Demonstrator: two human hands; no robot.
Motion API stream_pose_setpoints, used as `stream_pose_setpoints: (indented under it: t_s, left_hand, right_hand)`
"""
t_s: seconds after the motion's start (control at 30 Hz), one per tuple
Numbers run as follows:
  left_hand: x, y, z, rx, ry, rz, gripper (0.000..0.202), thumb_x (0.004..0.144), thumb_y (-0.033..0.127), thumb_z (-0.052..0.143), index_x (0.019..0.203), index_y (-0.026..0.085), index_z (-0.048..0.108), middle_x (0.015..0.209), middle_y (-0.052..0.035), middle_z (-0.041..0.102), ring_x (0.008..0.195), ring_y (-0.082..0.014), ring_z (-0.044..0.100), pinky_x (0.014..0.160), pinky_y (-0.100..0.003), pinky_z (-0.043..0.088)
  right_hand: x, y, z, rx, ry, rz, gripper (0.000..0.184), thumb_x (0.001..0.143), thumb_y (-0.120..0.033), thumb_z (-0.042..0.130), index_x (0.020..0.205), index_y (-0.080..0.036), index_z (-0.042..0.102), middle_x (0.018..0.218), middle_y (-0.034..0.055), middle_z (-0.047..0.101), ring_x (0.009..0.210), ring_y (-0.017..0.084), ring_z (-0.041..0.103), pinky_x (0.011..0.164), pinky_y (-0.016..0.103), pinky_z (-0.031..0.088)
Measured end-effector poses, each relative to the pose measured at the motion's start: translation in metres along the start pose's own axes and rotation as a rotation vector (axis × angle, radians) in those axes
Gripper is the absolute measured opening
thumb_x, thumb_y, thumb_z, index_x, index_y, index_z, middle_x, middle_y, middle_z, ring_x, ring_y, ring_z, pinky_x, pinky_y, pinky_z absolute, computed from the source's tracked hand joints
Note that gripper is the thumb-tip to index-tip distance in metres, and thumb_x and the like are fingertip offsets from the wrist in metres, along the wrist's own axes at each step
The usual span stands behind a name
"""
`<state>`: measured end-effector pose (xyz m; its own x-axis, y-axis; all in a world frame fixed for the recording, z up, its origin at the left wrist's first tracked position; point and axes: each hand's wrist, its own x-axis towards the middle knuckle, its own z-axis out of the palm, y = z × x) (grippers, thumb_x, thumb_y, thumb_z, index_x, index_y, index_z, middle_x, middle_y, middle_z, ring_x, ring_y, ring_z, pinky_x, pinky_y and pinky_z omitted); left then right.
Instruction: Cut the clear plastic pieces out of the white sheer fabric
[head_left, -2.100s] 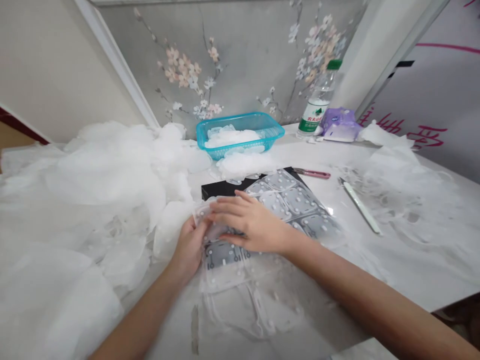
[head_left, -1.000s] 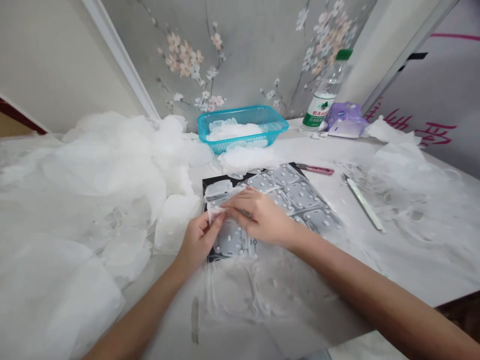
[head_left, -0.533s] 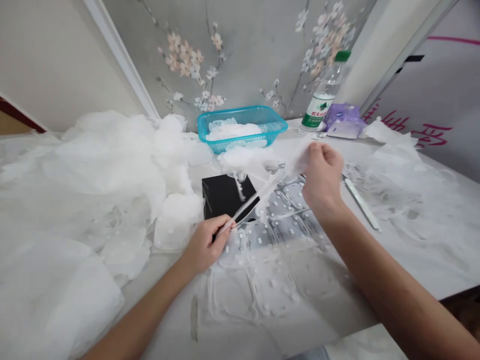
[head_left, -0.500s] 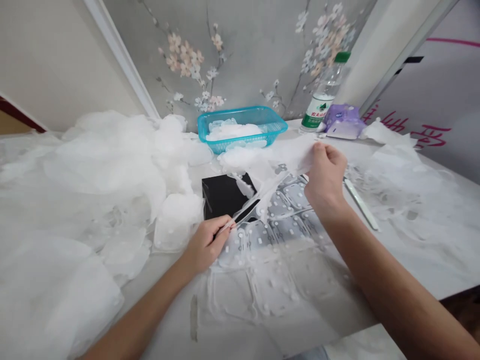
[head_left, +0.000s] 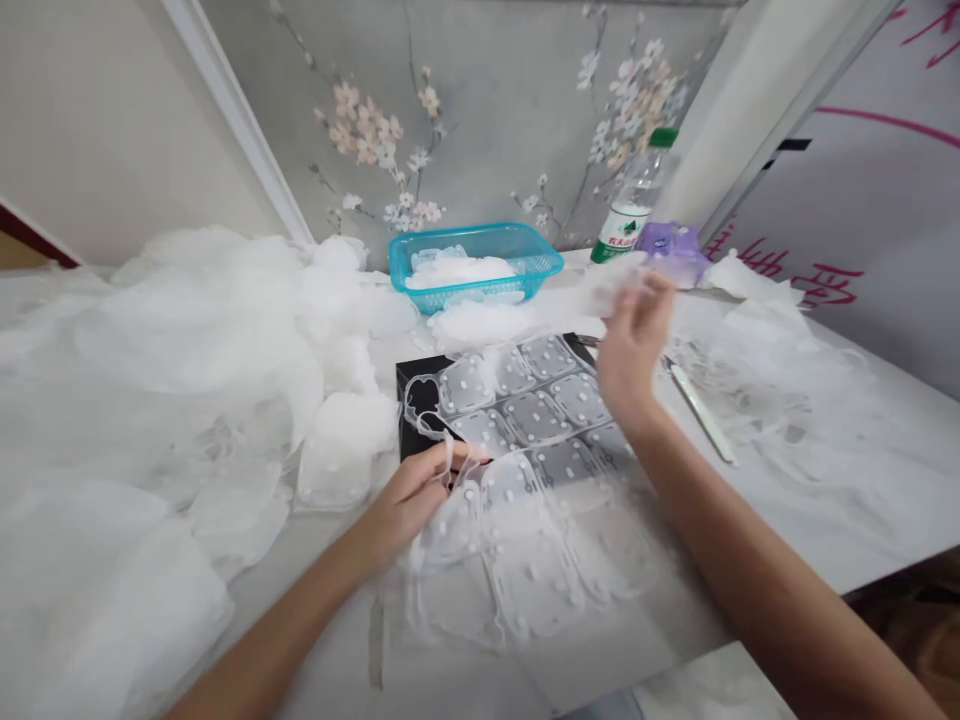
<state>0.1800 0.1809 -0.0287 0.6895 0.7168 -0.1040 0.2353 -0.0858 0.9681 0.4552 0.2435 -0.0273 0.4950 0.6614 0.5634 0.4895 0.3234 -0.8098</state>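
A translucent silicone sheet [head_left: 536,420] of moulded pads with white dots lies over a black mat [head_left: 420,385] on the white table. My left hand [head_left: 409,495] rests on the sheet's near left edge, fingers pinched on a thin torn strip of silicone. My right hand [head_left: 634,335] is raised above the sheet's far right corner, blurred, its fingers closed on a thin white piece of film [head_left: 600,290].
A big heap of white silicone scrap [head_left: 187,340] fills the left side. A blue basket [head_left: 476,262] of white pieces stands behind the mat. A water bottle [head_left: 634,200], a purple pack [head_left: 675,250], a pink knife and a white tool [head_left: 697,405] lie at the right.
My right hand peeled a film layer off the sheet, lifted it up and carried it right and away. The sheet's pads now lie uncovered. My left hand stayed at the near left edge.
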Motion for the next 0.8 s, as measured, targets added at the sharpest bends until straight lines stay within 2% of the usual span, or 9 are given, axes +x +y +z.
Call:
stream_pose_setpoints:
  t_s: [0.03, 0.1, 0.2, 0.33, 0.4, 0.5, 0.57, 0.67, 0.8]
  left_hand:
    - [0.0, 0.0, 0.003, -0.117, -0.008, -0.017, 0.037, 0.078, 0.016, 0.042, 0.112, 0.022, 0.057, 0.116, -0.0041, 0.06, 0.111, -0.0229, 0.053, 0.089, -0.03, 0.038]
    - [0.0, -0.001, 0.01, -0.339, -0.007, -0.036, 0.039, 0.073, 0.017, 0.051, 0.112, 0.023, 0.055, 0.123, -0.0041, 0.058, 0.123, -0.0261, 0.046, 0.096, -0.032, 0.037]
    - [0.001, -0.002, 0.019, -0.628, 0.131, -0.136, 0.048, 0.056, 0.007, 0.056, 0.101, 0.024, 0.055, 0.126, -0.001, 0.056, 0.13, -0.0256, 0.041, 0.098, -0.03, 0.038]
    - [0.004, 0.007, 0.018, -0.919, 0.375, -0.442, 0.067, 0.041, 0.002, 0.047, 0.105, 0.022, 0.054, 0.107, -0.0026, 0.065, 0.1, -0.0216, 0.062, 0.076, -0.027, 0.049]
    - [0.005, 0.012, 0.013, -0.996, 0.406, -0.541, 0.055, 0.048, 0.007, 0.053, 0.102, 0.019, 0.055, 0.088, -0.0041, 0.067, 0.076, -0.0189, 0.065, 0.064, -0.027, 0.051]
    - [0.008, 0.013, 0.008, -1.045, 0.296, -0.545, 0.022, 0.068, 0.03, 0.06, 0.086, 0.018, 0.057, 0.059, 0.0014, 0.056, 0.048, -0.0123, 0.053, 0.048, -0.024, 0.045]
    - [0.01, 0.01, 0.008, -0.988, 0.231, -0.506, 0.031, 0.072, 0.048, 0.063, 0.073, 0.019, 0.054, 0.047, 0.006, 0.044, 0.039, -0.0083, 0.04, 0.042, -0.022, 0.037]
    - [0.012, 0.002, 0.012, -0.776, 0.356, -0.45, 0.044, 0.064, 0.058, 0.07, 0.065, 0.019, 0.051, 0.048, 0.0072, 0.043, 0.04, -0.0063, 0.036, 0.041, -0.02, 0.033]
    - [0.011, -0.003, 0.018, -0.444, 0.611, -0.308, 0.039, 0.066, 0.051, 0.072, 0.084, 0.018, 0.062, 0.072, 0.0017, 0.063, 0.068, -0.0123, 0.057, 0.059, -0.021, 0.043]
  right_hand:
    - [-0.009, -0.004, 0.009, -0.013, -0.075, -0.049, 0.042, 0.091, -0.043, 0.032, 0.126, -0.021, 0.035, 0.132, 0.0152, 0.045, 0.122, 0.021, 0.047, 0.103, 0.046, 0.036]
    - [-0.026, -0.012, 0.024, -0.106, -0.371, -0.198, 0.053, 0.083, -0.041, 0.052, 0.131, -0.022, 0.038, 0.142, 0.013, 0.039, 0.132, 0.026, 0.037, 0.108, 0.053, 0.028]
    - [-0.046, -0.02, 0.036, -0.268, -0.707, -0.38, 0.05, 0.086, -0.033, 0.05, 0.134, -0.022, 0.041, 0.149, 0.0112, 0.031, 0.138, 0.029, 0.028, 0.107, 0.059, 0.024]
    - [-0.057, -0.017, 0.041, -0.261, -0.898, -0.454, 0.033, 0.09, -0.026, 0.047, 0.12, -0.017, 0.057, 0.129, 0.0099, 0.057, 0.124, 0.024, 0.047, 0.104, 0.047, 0.036]
    - [-0.059, -0.016, 0.042, -0.236, -0.924, -0.474, 0.027, 0.09, -0.025, 0.05, 0.111, -0.014, 0.062, 0.117, 0.0107, 0.064, 0.115, 0.023, 0.054, 0.098, 0.041, 0.042]
    - [-0.059, -0.024, 0.041, -0.249, -0.892, -0.517, 0.023, 0.092, -0.025, 0.047, 0.098, -0.013, 0.066, 0.102, 0.0113, 0.069, 0.1, 0.022, 0.06, 0.087, 0.037, 0.046]
    - [-0.06, -0.036, 0.037, -0.285, -0.864, -0.54, 0.026, 0.093, -0.023, 0.042, 0.093, -0.013, 0.066, 0.095, 0.0112, 0.069, 0.092, 0.022, 0.061, 0.081, 0.037, 0.047]
    - [-0.065, -0.057, 0.032, -0.273, -0.82, -0.574, 0.024, 0.092, -0.02, 0.042, 0.091, -0.013, 0.065, 0.092, 0.0106, 0.069, 0.088, 0.021, 0.06, 0.077, 0.036, 0.046]
    - [-0.071, -0.069, 0.03, -0.175, -0.89, -0.681, 0.016, 0.088, -0.016, 0.047, 0.085, -0.015, 0.063, 0.089, 0.0075, 0.068, 0.086, 0.019, 0.059, 0.075, 0.031, 0.046]
